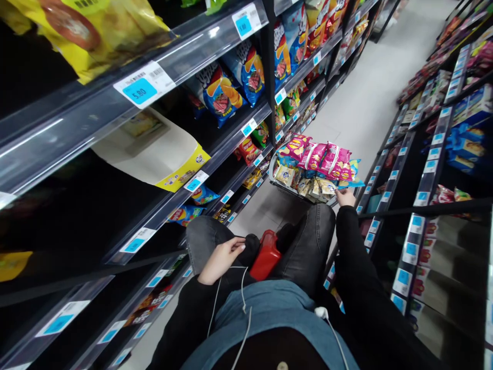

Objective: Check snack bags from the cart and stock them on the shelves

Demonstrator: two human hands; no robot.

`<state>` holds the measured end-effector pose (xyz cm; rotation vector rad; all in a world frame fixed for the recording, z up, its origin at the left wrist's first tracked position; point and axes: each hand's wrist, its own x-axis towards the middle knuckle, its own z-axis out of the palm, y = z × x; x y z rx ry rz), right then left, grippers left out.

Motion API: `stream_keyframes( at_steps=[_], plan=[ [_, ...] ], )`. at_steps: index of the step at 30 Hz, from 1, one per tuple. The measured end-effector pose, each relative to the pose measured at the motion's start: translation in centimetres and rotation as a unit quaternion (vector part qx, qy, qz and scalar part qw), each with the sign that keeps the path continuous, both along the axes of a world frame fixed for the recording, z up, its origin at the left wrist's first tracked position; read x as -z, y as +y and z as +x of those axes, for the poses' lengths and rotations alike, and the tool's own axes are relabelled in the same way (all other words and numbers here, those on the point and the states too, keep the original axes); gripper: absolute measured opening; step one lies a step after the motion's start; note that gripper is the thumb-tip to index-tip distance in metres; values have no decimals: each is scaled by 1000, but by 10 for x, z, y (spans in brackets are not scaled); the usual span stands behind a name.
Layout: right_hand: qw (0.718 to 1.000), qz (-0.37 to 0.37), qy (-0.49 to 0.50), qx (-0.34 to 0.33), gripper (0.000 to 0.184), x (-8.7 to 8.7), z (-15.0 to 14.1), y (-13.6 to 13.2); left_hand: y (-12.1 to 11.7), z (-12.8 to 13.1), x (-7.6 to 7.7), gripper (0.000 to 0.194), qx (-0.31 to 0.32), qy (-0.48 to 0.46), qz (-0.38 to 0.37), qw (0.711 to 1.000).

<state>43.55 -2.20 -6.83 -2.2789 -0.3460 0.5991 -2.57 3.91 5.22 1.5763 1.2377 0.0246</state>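
Note:
In front of my knees stands a grey-rimmed crate [272, 172] heaped with snack bags. Pink chip bags [318, 156], some bundled with white bands, lie on top; beige snack packs [310, 187] fill the near side, with blue bags at the edges. My right hand [345, 197] is closed at the crate's near right corner, beside a beige pack; its fingertips are partly hidden. On my left thigh rests my left hand [223, 258], palm down, fingers loosely stretched, holding nothing visible. Between my legs is a red plastic stool [266, 255].
Shelves [231, 121] with price labels rise close on my left, bearing blue chip bags [219, 92] and a white carton with a yellow front [181, 172]. More stocked shelves [419, 221] line the right. A pale floor aisle [377, 77] runs ahead. White earphone cords [246, 318] hang over my lap.

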Motion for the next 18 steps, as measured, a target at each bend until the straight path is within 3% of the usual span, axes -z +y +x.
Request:
stream_keyframes(
  at_steps=[3,6,9,13,18],
  plan=[
    [994,-82,-50,-53,65,6,-5,16,-1,4,6,36,23,7,2,1000],
    [951,-275,-44,-134,90,16,-17,50,-3,6,10,36,46,30,13,998],
    [929,-353,12,-111,104,32,-29,84,-7,7,15,38,65,59,18,996],
    [917,-388,54,-79,90,58,-30,105,-7,4,23,43,87,105,9,991],
    [920,-374,66,-95,69,75,-5,92,1,6,27,44,113,135,0,984]
  ],
)
